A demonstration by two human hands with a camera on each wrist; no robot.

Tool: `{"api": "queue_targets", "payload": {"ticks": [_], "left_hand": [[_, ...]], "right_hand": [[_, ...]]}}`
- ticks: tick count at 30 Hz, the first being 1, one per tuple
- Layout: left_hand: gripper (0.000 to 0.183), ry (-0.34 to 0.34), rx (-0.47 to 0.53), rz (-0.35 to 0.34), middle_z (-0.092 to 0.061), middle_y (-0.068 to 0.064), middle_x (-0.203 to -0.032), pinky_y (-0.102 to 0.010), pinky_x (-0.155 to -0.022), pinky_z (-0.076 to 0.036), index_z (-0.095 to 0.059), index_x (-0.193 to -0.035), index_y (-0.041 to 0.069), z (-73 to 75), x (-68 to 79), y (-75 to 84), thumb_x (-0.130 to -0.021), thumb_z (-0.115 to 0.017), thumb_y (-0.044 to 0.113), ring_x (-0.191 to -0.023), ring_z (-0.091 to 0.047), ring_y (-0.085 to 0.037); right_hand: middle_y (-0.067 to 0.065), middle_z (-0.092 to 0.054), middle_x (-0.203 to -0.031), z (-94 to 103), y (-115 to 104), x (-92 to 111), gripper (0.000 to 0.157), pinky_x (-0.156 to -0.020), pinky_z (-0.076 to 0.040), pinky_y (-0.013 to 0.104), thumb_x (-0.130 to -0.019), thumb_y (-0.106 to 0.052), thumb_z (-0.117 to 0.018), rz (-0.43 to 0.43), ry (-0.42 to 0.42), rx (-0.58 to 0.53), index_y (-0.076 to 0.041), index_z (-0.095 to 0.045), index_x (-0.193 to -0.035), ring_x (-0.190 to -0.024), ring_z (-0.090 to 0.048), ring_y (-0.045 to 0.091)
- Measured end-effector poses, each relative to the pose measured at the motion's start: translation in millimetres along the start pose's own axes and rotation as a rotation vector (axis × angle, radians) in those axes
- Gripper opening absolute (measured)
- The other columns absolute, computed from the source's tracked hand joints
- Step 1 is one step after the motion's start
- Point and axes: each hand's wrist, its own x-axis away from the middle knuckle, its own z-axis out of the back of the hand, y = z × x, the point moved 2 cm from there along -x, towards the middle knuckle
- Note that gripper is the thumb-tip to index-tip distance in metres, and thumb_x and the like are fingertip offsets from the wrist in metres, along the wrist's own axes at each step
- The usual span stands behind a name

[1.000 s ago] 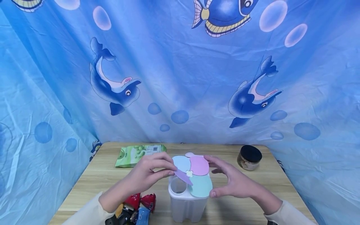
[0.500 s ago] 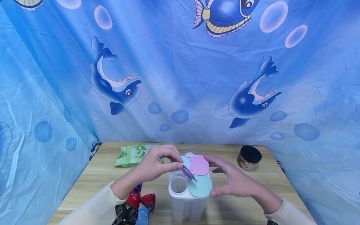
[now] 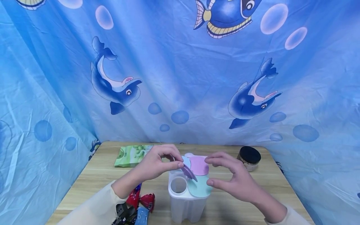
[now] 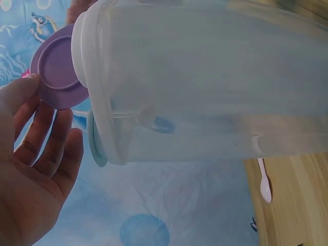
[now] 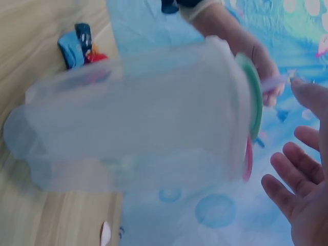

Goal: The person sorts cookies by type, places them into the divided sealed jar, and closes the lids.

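Observation:
A tall translucent container (image 3: 187,208) stands upright on the table, topped by coloured flap lids. In the head view my left hand (image 3: 158,164) pinches the purple lid (image 3: 189,173) at its edge and holds it tilted up. A round opening (image 3: 178,185) shows below that lid. The left wrist view gives the underside of the purple lid (image 4: 59,64), with a raised ring, near the thumb. The pink lid (image 3: 199,165) and mint-green lid (image 3: 201,186) lie down; the light-blue lid is partly hidden. My right hand (image 3: 236,178) hovers by the container's right side, fingers spread, holding nothing.
Small wrapped snacks (image 3: 147,201) lie left of the container, partly behind the left sleeve. A green snack bag (image 3: 130,156) is at the back left, a black-lidded jar (image 3: 249,156) at the back right. A pale spoon (image 4: 265,187) lies on the wooden table.
My left hand has swung the purple lid further up and to the right, uncovering more of the round opening. My right hand has pulled slightly back from the container's side.

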Motion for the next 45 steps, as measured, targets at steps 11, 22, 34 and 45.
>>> {"api": "queue_targets", "payload": {"ticks": [11,22,34,45], "left_hand": [[0.008,0.008,0.016,0.026,-0.073,0.005,-0.093,-0.031,-0.077,-0.058,-0.079,-0.097,0.012,-1.1,1.3,-0.7,-0.091,-0.079,0.017,-0.088,-0.067,-0.014],[0.005,0.015,0.027,0.01,-0.072,0.004,-0.093,-0.032,-0.077,-0.059,-0.079,-0.096,0.014,-1.5,0.9,-0.5,-0.092,-0.078,0.016,-0.089,-0.067,-0.014],[0.006,0.013,0.013,-0.004,-0.073,0.004,-0.097,-0.032,-0.078,-0.059,-0.079,-0.099,0.014,0.5,6.3,1.0,-0.094,-0.076,0.015,-0.09,-0.068,-0.013],[0.015,0.099,-0.032,0.149,-0.072,0.001,-0.111,-0.031,-0.076,-0.059,-0.076,-0.113,0.021,29.5,50.1,-24.6,-0.101,-0.066,0.018,-0.095,-0.068,-0.015]], "right_hand": [[0.005,-0.077,-0.11,-17.8,-18.1,-5.0,0.036,-0.084,-0.062,0.037,-0.085,-0.007,-0.084,0.065,0.004,-0.17,-0.012,-0.073,-0.119,-0.099,-0.074,0.019],[-0.006,-0.079,-0.098,-24.4,-22.9,-8.9,0.021,-0.084,-0.058,0.022,-0.087,-0.013,-0.084,0.111,0.041,-0.092,-0.017,-0.079,-0.107,-0.092,-0.076,0.011],[-0.007,-0.079,-0.094,-28.4,-23.9,-12.1,0.017,-0.075,-0.059,0.023,-0.087,-0.012,-0.083,0.15,0.052,-0.055,-0.019,-0.079,-0.102,-0.086,-0.074,0.006],[-0.006,-0.078,-0.088,-27.9,-29.6,-14.8,0.015,-0.07,-0.059,0.022,-0.086,-0.008,-0.083,0.145,0.056,-0.073,-0.017,-0.08,-0.098,-0.079,-0.073,0.004]]}}
